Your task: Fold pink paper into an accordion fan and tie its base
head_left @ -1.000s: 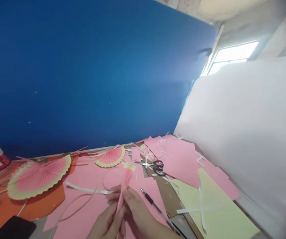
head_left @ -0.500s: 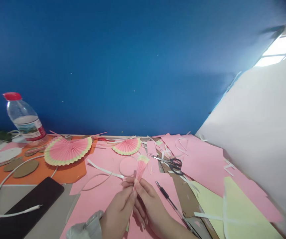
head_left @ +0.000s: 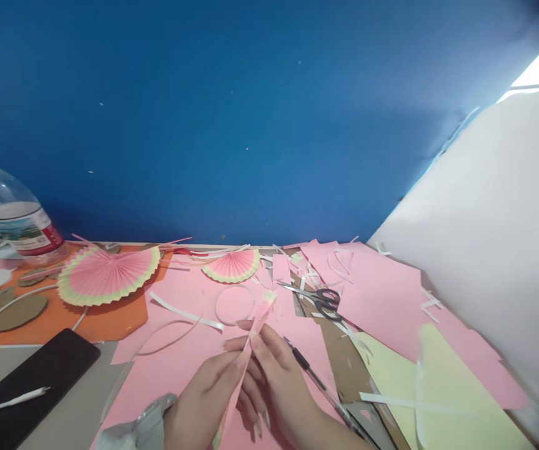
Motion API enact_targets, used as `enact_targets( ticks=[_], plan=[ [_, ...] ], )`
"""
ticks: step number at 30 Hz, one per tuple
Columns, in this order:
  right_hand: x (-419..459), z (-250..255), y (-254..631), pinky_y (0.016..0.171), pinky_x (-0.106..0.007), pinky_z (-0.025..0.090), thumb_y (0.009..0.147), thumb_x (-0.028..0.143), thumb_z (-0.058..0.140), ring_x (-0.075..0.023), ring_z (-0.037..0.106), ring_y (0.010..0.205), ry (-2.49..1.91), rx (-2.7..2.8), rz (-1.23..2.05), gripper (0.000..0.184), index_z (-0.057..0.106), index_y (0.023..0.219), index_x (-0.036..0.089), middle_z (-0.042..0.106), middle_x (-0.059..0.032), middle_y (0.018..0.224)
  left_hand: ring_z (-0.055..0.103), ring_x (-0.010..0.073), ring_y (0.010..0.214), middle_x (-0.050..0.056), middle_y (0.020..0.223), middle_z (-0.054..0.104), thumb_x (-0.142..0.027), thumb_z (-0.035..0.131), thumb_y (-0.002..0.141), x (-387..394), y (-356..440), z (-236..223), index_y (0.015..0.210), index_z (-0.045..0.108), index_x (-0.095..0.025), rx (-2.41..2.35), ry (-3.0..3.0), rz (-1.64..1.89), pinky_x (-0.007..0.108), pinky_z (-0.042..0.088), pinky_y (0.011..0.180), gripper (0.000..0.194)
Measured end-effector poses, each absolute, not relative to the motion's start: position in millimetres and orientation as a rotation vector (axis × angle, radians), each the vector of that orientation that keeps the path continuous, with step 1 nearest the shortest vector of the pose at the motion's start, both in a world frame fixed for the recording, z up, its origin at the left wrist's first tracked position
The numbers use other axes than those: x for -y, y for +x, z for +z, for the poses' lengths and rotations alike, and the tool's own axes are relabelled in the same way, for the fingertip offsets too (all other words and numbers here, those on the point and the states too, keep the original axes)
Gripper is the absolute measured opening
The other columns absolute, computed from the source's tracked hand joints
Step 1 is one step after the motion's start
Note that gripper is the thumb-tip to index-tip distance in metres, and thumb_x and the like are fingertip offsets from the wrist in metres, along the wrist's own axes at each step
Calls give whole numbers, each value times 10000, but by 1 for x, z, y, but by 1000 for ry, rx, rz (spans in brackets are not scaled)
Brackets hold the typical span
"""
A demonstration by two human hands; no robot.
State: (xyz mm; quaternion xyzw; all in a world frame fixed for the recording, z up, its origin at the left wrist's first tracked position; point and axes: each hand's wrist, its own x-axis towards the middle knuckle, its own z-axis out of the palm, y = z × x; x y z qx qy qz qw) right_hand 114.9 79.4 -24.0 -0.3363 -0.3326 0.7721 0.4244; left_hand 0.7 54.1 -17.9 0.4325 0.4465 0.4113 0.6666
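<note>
Between my two hands is a narrow folded strip of pink pleated paper with a pale yellow edge, slanting from upper right to lower left. My left hand pinches its middle between thumb and fingers. Just above, my right hand grips it with thumb and forefinger, the other fingers curled beneath. Part of the strip is hidden by the hands. Beyond them lie a small pleated paper fan and a larger one, both pink with yellow rims. Pink sheets spread under my hands.
Scissors with black handles and a black pen lie to the right, near pale yellow paper. On the left are a black phone, a white cable, cardboard discs and a red-capped bottle.
The camera view has shifted slightly right. The pleated strip is pressed narrower and tilts more, and its lower end now shows below my left hand.
</note>
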Motion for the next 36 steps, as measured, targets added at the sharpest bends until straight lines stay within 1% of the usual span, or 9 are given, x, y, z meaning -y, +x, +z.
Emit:
enact_targets(
  ticks=[3, 6, 10, 12, 15, 18, 27, 31, 36],
  plan=[
    [-80, -24, 116, 300, -163, 359, 868, 456, 537, -55, 313, 257, -791, 876, 2016, 341, 583, 1055, 175, 358, 118, 344, 651, 199, 541, 79, 654, 688, -497, 483, 864, -54, -3, -19, 990, 589, -112, -1024, 918, 940, 315, 551, 536, 419],
    [-81, -23, 117, 298, -152, 343, 888, 433, 513, -53, 302, 260, -724, 864, 2094, 333, 598, 1069, 166, 327, 121, 339, 663, 207, 559, 79, 697, 699, -462, 463, 891, -55, -6, -20, 1116, 522, -126, -952, 888, 944, 338, 556, 542, 409],
    [-82, -22, 118, 294, -165, 334, 903, 452, 464, -58, 319, 242, -643, 817, 2166, 368, 615, 1059, 154, 379, 99, 336, 665, 219, 532, 82, 658, 695, -449, 417, 915, -57, -5, -19, 1087, 524, -119, -876, 856, 906, 369, 559, 541, 387],
    [-83, -21, 117, 308, -175, 358, 895, 453, 477, -57, 385, 275, -698, 757, 2131, 352, 619, 1042, 166, 547, 45, 464, 656, 207, 507, 86, 621, 684, -447, 404, 919, -57, -3, -19, 954, 565, -106, -874, 861, 890, 355, 556, 539, 378],
    [-83, -17, 118, 455, -183, 468, 862, 386, 566, -94, 599, 540, -846, 660, 1926, 276, 611, 1040, 180, 686, -36, 805, 643, 179, 488, 77, 567, 668, -433, 382, 930, -56, 0, -19, 785, 562, -119, -871, 938, 854, 305, 542, 522, 390],
    [-83, -15, 119, 568, -205, 498, 848, 373, 595, -139, 641, 717, -918, 647, 1774, 307, 581, 1096, 194, 684, -38, 806, 639, 164, 478, 63, 547, 670, -410, 366, 939, -54, 3, -19, 782, 545, -131, -906, 1037, 795, 275, 529, 510, 366],
    [-82, -18, 120, 426, -200, 469, 867, 534, 482, -127, 624, 522, -929, 731, 1808, 378, 576, 903, 170, 699, -64, 764, 631, 164, 517, 40, 548, 674, -379, 383, 936, -50, 1, -12, 781, 567, -160, -970, 1224, 720, 280, 514, 596, 325],
    [-80, -19, 120, 241, -175, 328, 882, 514, 464, -50, 442, 251, -805, 862, 2063, 381, 588, 921, 156, 700, -61, 811, 658, 177, 624, 48, 615, 688, -463, 420, 905, -50, 0, -5, 849, 620, -159, -1055, 1174, 850, 267, 525, 649, 368],
    [-81, -20, 120, 363, -174, 442, 903, 463, 460, -59, 555, 393, -843, 835, 1929, 350, 605, 969, 151, 702, -85, 892, 652, 166, 575, 21, 555, 663, -473, 439, 896, -48, 0, -5, 846, 622, -156, -1084, 1130, 891, 272, 541, 663, 370]
  ],
)
